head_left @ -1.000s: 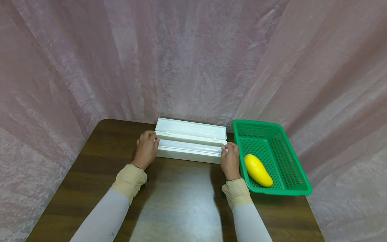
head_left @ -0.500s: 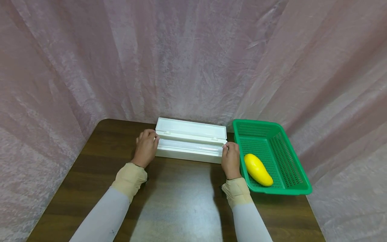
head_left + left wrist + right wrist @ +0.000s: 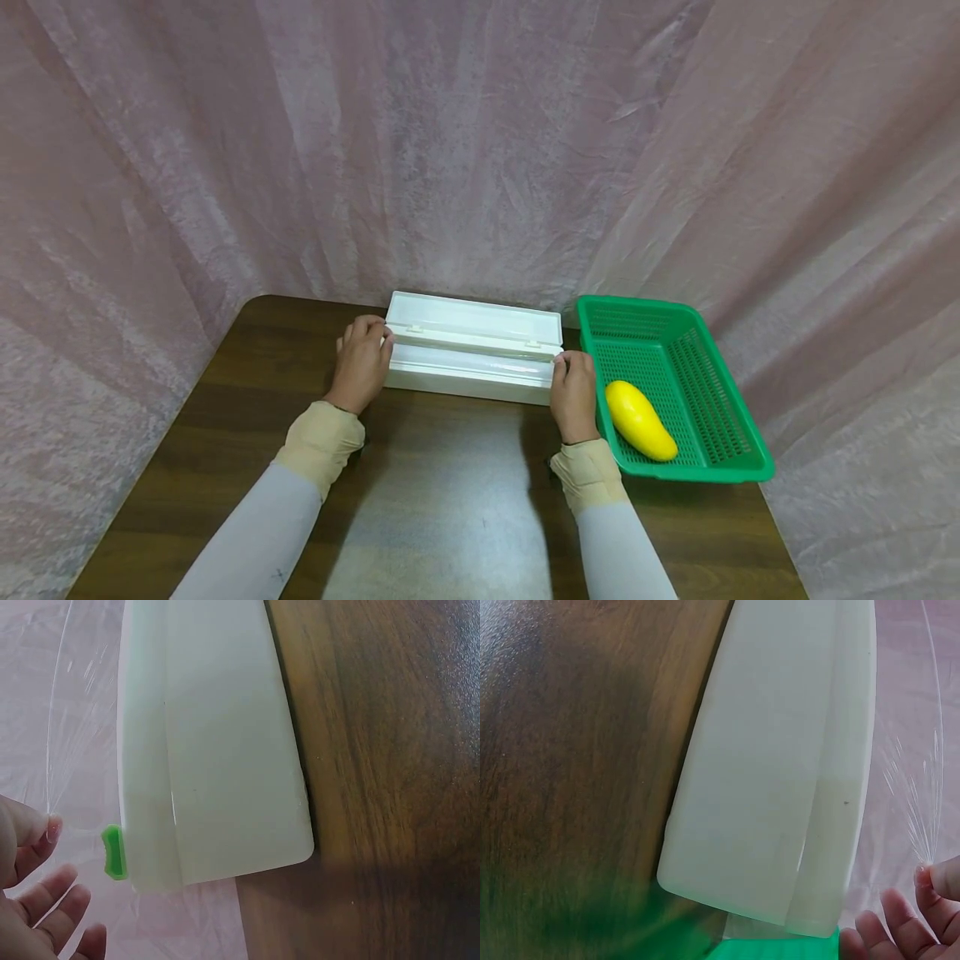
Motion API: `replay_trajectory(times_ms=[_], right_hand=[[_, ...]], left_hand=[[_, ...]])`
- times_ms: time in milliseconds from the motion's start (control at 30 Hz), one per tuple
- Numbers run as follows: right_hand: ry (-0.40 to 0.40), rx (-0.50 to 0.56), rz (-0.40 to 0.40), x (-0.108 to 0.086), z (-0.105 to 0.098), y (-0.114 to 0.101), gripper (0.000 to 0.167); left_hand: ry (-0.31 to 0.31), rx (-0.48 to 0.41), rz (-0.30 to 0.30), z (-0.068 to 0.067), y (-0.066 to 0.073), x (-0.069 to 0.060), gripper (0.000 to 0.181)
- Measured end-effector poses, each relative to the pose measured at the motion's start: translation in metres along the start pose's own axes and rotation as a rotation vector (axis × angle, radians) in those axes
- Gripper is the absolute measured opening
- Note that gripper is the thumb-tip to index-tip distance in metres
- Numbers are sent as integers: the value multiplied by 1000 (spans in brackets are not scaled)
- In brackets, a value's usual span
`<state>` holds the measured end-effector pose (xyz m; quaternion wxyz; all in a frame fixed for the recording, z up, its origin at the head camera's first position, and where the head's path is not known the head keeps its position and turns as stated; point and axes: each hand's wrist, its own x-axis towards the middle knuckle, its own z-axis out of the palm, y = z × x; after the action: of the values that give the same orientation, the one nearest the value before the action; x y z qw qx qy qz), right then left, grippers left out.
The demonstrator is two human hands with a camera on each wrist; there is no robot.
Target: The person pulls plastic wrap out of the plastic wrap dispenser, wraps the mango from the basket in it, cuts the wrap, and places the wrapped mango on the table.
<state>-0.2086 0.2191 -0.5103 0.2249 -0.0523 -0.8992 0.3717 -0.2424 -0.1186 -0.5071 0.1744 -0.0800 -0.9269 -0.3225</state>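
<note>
A white cling film dispenser [image 3: 468,385] lies lengthwise near the table's far edge, its lid [image 3: 474,315] tipped back. Between thumb and index finger, my left hand [image 3: 362,364] pinches the left corner of the clear cling film [image 3: 82,690]. The film's right corner is pinched by my right hand [image 3: 573,398], where creases fan out from the fingertips [image 3: 924,876]. Both wrist views show the film stretched above the box, its edge raised. A green slider [image 3: 114,852] sits at the dispenser's left end. The film roll is hard to make out.
Close to my right hand stands a green plastic basket [image 3: 731,400] with a yellow mango-shaped fruit [image 3: 641,422] in it. A pink curtain [image 3: 480,150] hangs directly behind the wooden table [image 3: 217,450].
Both hands have shifted slightly away from me and the right one a little to the right, the film still pinched between them. The dispenser, basket and fruit stay in place.
</note>
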Motion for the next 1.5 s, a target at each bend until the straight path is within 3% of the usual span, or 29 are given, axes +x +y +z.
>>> replay_trajectory(times_ms=[267, 667, 1500], right_hand=[[-35, 8, 23, 1, -4, -3, 24], [0, -10, -44, 4, -8, -4, 22], [6, 35, -62, 6, -17, -11, 23]], left_hand=[[7, -13, -3, -1, 0, 1, 18], [-2, 7, 12, -7, 1, 4, 19], [-30, -9, 24, -17, 9, 8, 19]])
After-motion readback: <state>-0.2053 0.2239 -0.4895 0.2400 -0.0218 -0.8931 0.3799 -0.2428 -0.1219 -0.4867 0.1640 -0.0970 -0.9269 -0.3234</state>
